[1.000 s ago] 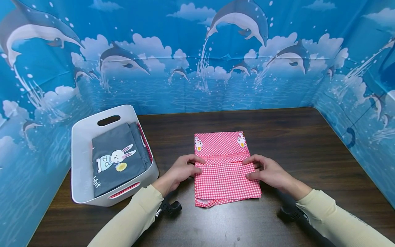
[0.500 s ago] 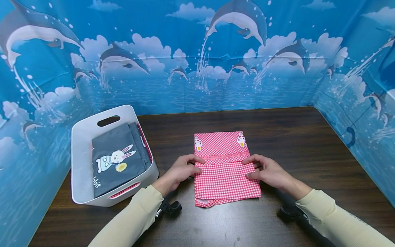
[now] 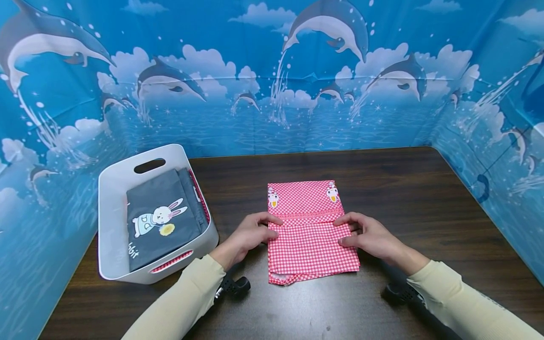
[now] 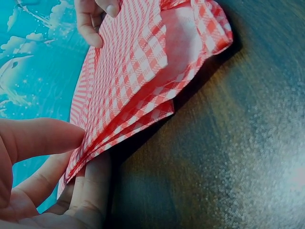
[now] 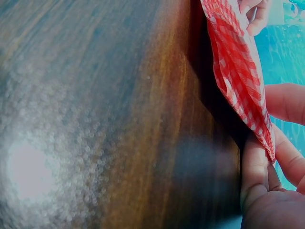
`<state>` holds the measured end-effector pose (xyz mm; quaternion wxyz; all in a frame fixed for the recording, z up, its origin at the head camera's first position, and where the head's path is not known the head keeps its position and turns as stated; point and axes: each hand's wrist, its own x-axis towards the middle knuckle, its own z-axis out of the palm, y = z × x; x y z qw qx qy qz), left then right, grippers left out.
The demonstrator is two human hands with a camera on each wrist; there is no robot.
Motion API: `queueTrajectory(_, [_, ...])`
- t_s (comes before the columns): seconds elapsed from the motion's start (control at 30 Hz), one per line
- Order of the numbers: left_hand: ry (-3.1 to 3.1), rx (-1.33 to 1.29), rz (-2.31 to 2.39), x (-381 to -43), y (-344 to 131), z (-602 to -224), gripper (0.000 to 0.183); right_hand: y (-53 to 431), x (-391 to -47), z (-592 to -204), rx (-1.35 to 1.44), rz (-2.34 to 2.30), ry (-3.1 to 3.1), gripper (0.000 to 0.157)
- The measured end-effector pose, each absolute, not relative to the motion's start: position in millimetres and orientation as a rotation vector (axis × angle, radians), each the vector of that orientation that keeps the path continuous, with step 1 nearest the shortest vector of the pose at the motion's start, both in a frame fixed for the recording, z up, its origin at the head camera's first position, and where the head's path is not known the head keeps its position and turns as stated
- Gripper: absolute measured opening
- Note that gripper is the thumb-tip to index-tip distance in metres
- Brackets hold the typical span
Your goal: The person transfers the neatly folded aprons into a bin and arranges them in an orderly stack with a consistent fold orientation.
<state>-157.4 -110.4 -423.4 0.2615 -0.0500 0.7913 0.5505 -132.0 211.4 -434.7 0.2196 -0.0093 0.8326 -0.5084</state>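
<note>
A red-and-white checked cloth [image 3: 312,248], folded in layers, lies on the dark wooden table [image 3: 395,189], with a cartoon animal print at each far corner. My left hand [image 3: 250,232] pinches its left edge; in the left wrist view the thumb is on top and the fingers [image 4: 95,186] are beneath the layers. At the opposite edge, my right hand [image 3: 369,236] pinches the cloth [image 5: 238,71] with thumb above and fingers [image 5: 255,167] below. The near left corner of the cloth gapes a little, showing a pale inside.
Left of the cloth stands a white basket [image 3: 112,222] with handle slots. It holds folded dark grey cloth [image 3: 148,196] with a rabbit print, and red checked fabric [image 3: 172,262] shows through its near slot. A dolphin-print curtain [image 3: 255,118] surrounds the table's far and side edges.
</note>
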Motion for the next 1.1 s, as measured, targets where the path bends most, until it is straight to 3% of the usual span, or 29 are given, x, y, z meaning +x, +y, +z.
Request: queueTrajectory(1.1, [2.159, -0.152, 1.474, -158.2, -110.0, -424.2, 0.028, 211.0, -131.7, -434.7, -0.015, -1.398, 2.313, 0.048])
